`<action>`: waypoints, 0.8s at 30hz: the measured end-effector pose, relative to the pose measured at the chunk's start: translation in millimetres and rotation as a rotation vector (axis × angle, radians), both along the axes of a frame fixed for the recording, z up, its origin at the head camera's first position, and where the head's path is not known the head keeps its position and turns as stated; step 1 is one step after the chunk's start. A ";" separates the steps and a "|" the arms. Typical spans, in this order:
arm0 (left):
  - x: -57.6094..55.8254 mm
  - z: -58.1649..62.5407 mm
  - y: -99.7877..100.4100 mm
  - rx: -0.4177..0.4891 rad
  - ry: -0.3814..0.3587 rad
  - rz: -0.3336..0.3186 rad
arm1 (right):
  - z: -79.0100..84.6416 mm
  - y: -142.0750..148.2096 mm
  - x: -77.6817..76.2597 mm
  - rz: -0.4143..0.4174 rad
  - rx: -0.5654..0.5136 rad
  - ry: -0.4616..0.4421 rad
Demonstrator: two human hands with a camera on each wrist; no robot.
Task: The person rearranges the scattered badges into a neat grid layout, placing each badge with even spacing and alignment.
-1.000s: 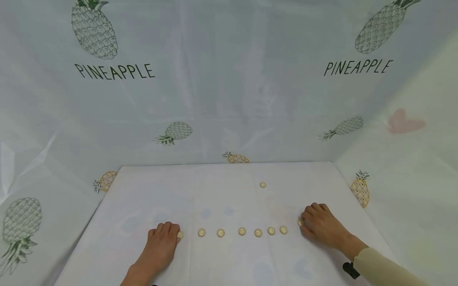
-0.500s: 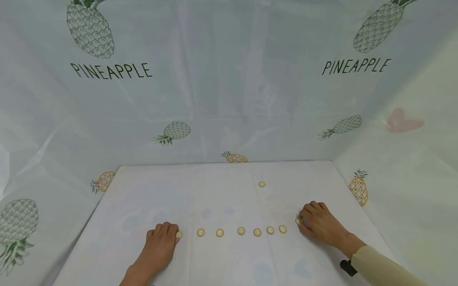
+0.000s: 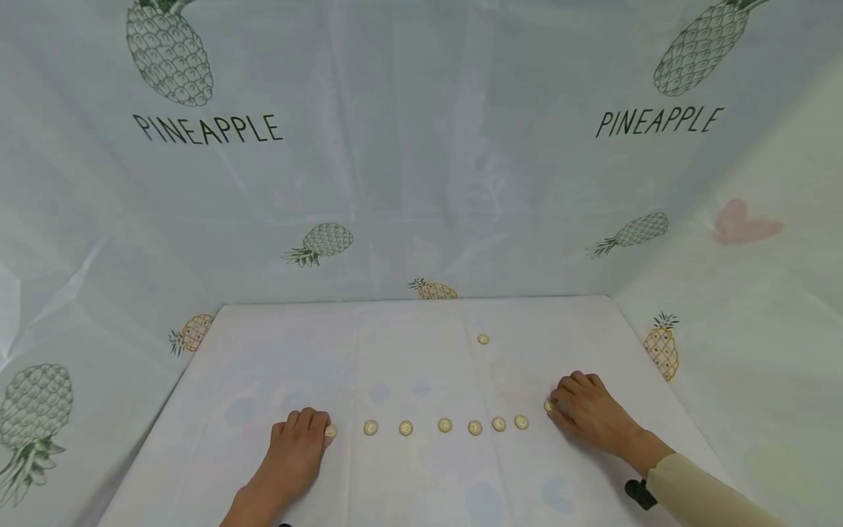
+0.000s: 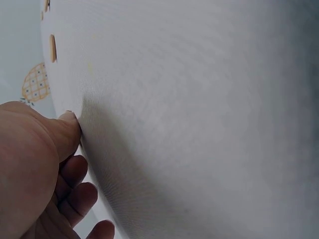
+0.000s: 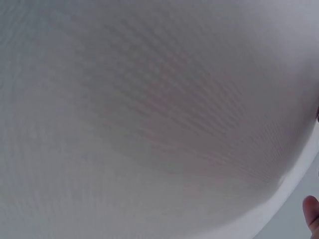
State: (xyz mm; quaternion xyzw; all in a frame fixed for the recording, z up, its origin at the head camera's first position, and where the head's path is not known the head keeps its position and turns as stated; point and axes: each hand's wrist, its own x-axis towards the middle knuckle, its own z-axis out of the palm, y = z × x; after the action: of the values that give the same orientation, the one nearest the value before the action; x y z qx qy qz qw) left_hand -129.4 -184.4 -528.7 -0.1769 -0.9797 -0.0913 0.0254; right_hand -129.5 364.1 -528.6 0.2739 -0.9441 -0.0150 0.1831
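My left hand (image 3: 294,446) grips a small round wooden disc (image 3: 331,432) between thumb and fingers at the left end of a row of like discs. In the left wrist view, the thumb (image 4: 67,129) bears down at the cloth and that disc is hidden. At the row's right end, my right hand (image 3: 589,413) pinches another disc (image 3: 549,405), partly covered by the fingers. Between the hands lie several beige discs (image 3: 445,425) with dark marks too small to read. Only a fingertip (image 5: 311,209) and little else of the right hand shows in the right wrist view.
A white cloth (image 3: 402,483) covers the table. One more disc (image 3: 484,339) lies farther back, apart from the row. Pineapple-printed sheeting (image 3: 421,146) rises behind the table and on both sides. A black strap (image 3: 640,495) is by the right sleeve.
My right hand and its disc have shifted slightly left and away from me. The left hand and the discs in between stay in place.
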 end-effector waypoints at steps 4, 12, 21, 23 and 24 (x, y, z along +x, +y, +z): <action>-0.6 -0.4 0.1 0.002 0.033 -0.018 | 1.6 -0.7 -0.6 -0.021 0.003 -0.013; -0.8 -3.2 -1.6 0.010 -0.015 0.007 | 1.9 -2.3 -3.7 0.011 -0.002 -0.011; -0.8 -3.4 -1.5 0.007 0.003 0.002 | 3.2 -3.7 -5.9 0.017 -0.013 0.000; -0.6 -3.4 -1.3 0.005 0.013 -0.001 | 3.9 -3.8 -6.3 0.024 -0.014 0.008; -0.7 -3.4 -1.1 0.003 0.018 -0.004 | 4.2 -3.7 -6.7 0.029 -0.016 0.013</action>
State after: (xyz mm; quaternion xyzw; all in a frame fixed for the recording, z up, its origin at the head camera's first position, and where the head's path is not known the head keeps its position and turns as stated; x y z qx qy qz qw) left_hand -130.1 -185.6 -532.1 -0.1795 -0.9789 -0.0914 0.0345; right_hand -136.2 360.4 -524.4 0.2860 -0.9388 -0.0066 0.1917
